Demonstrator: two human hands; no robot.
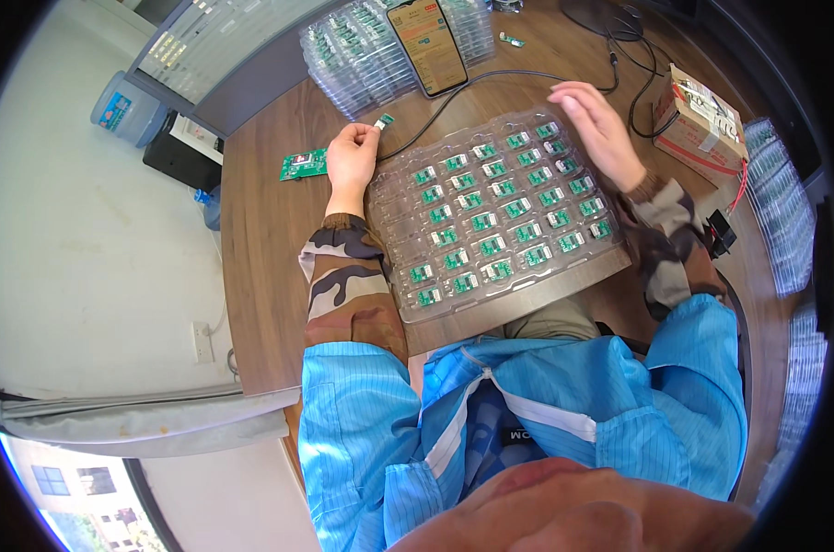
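My left hand (pixel 352 166) pinches a small green circuit board (pixel 385 120) between thumb and fingertips, above the desk left of the tray. Beneath and beside that hand lies a larger green circuit board (pixel 301 165), partly covered by it. A clear plastic tray (pixel 400 230) sits in front of me, with small green boards in many of its pockets; several pockets along its left side hold none. At the tray's upper right corner, my right hand (pixel 599 129) is raised with its fingers stretched out, holding nothing.
Behind the tray, a lit phone (pixel 428 46) leans against stacked clear trays (pixel 357 60) of boards. A black cable (pixel 518 73) crosses the desk. One loose small board (pixel 512 40) lies at the back. To the right stand a cardboard box (pixel 700 129) and more stacked trays (pixel 778 207).
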